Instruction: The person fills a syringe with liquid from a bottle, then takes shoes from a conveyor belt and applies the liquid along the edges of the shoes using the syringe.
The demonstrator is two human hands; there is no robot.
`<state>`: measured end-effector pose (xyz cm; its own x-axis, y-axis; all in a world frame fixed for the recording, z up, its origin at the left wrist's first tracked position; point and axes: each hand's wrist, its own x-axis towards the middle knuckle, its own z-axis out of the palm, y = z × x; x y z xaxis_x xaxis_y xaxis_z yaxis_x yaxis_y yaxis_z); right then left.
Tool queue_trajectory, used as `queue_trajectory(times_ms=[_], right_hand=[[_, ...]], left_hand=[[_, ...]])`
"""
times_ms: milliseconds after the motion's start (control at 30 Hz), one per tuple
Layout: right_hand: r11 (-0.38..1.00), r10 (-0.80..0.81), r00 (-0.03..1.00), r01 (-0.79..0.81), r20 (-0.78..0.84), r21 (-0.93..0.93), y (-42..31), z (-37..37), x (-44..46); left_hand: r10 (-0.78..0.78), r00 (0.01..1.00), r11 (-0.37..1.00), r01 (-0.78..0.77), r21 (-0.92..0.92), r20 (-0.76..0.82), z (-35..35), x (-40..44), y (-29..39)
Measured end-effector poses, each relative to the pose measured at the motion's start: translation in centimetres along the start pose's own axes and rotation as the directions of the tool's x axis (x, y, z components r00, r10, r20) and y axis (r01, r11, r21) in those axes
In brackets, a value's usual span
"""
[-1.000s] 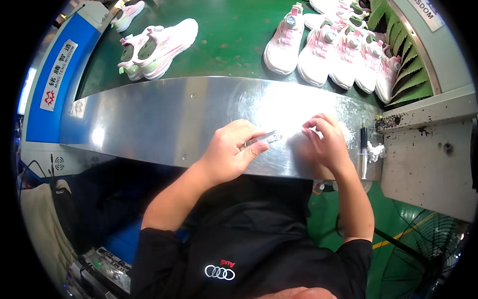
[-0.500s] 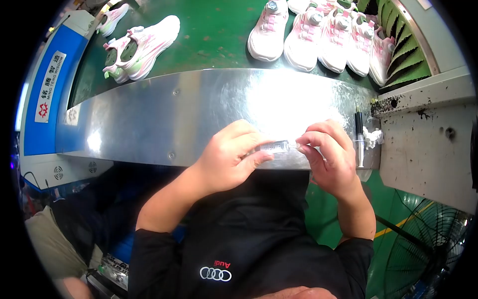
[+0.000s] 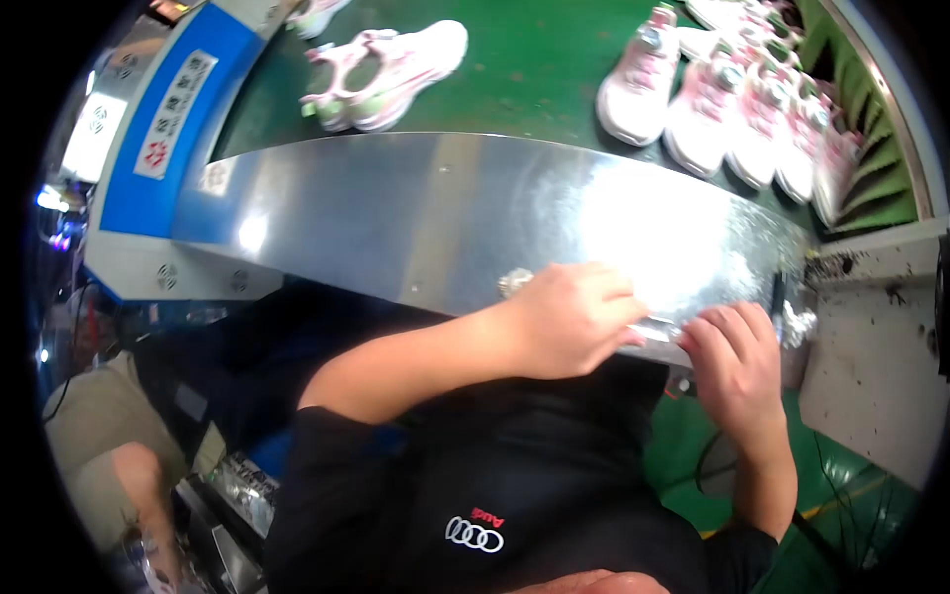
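Observation:
My left hand [image 3: 579,322] is closed around one end of a small clear tube-like piece [image 3: 657,331], which lies level just above the metal bench edge. At its other end, my right hand [image 3: 734,364] has thumb and fingers pinched together; what they hold is too blurred to make out. Behind the left wrist, a crumpled whitish wad [image 3: 515,283] rests on the metal bench top [image 3: 346,218]. Right of my right hand lie a dark pen-like tool [image 3: 778,293], partly hidden, and some crumpled white tissue [image 3: 798,325].
Several pink and white shoes [image 3: 701,119] stand on the green surface [image 3: 534,59] at the right, beside green flaps [image 3: 881,183]. A shoe pair [image 3: 396,74] sits at the left. A blue and white machine [image 3: 163,129] flanks the bench. Another person's arm [image 3: 148,485] shows lower left.
The view has swung, so bench and shoes appear further right. My hands stay at the clear piece, and the left forearm reaches further across. The whitish wad behind the left wrist now shows.

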<state>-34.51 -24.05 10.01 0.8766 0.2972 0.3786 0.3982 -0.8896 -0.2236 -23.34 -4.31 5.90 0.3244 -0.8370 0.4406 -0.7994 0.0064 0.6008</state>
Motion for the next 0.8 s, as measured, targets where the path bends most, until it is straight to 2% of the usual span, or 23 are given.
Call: queue_trajectory(times_ms=[133, 267, 367, 400, 433, 500, 533, 600, 667, 700, 800], right_hand=[[0.986, 0.047, 0.997, -0.057, 0.063, 0.154, -0.3, 0.4, -0.5], [0.968, 0.082, 0.988, -0.109, 0.129, 0.226, 0.3, -0.1, -1.0], [0.981, 0.132, 0.991, -0.135, 0.027, 0.142, 1.7, -0.8, -1.2], [0.987, 0.144, 0.99, -0.143, -0.004, 0.076, 2.7, -1.6, -1.4], [0.984, 0.171, 0.982, -0.174, -0.08, -0.037, 3.7, -2.4, -2.1], [0.947, 0.268, 0.943, -0.295, -0.196, -0.129, 6.5, -3.6, -4.5], [0.92, 0.321, 0.924, -0.357, -0.209, -0.163, 8.4, -3.4, -6.0], [0.857, 0.453, 0.876, -0.479, -0.168, -0.191, 10.9, -3.6, -9.9], [0.763, 0.637, 0.763, -0.645, -0.113, -0.052, 12.6, -2.5, -12.6], [0.736, 0.67, 0.737, -0.675, -0.09, -0.044, 10.6, -3.4, -12.5], [0.736, 0.675, 0.735, -0.677, -0.055, -0.005, 11.3, -2.4, -12.7]], left_hand=[[-0.04, 0.992, 0.997, 0.048, -0.065, 0.118, 0.2, -0.2, 0.2], [0.004, 0.997, 0.993, 0.005, -0.117, 0.074, 0.8, 0.3, -0.1], [-0.015, 0.997, 0.999, 0.019, -0.049, 0.072, 1.0, 1.3, -1.7], [-0.064, 0.993, 0.998, 0.065, -0.001, 0.103, 0.3, 1.3, -2.5], [-0.055, 0.998, 0.998, 0.054, 0.027, 0.029, -0.6, 1.1, -2.9], [-0.115, 0.991, 0.993, 0.117, 0.031, -0.069, -2.1, 0.9, -3.1], [-0.214, 0.974, 0.977, 0.213, -0.015, -0.081, -2.8, 0.5, -3.4], [-0.285, 0.954, 0.957, 0.278, -0.084, -0.095, -2.7, 0.0, -3.5], [-0.345, 0.929, 0.937, 0.334, -0.099, -0.137, -2.0, 0.1, -3.4], [-0.341, 0.93, 0.937, 0.324, -0.133, -0.134, -3.3, -0.9, -2.9], [-0.358, 0.925, 0.929, 0.338, -0.153, -0.128, -3.2, -1.1, -3.1]])
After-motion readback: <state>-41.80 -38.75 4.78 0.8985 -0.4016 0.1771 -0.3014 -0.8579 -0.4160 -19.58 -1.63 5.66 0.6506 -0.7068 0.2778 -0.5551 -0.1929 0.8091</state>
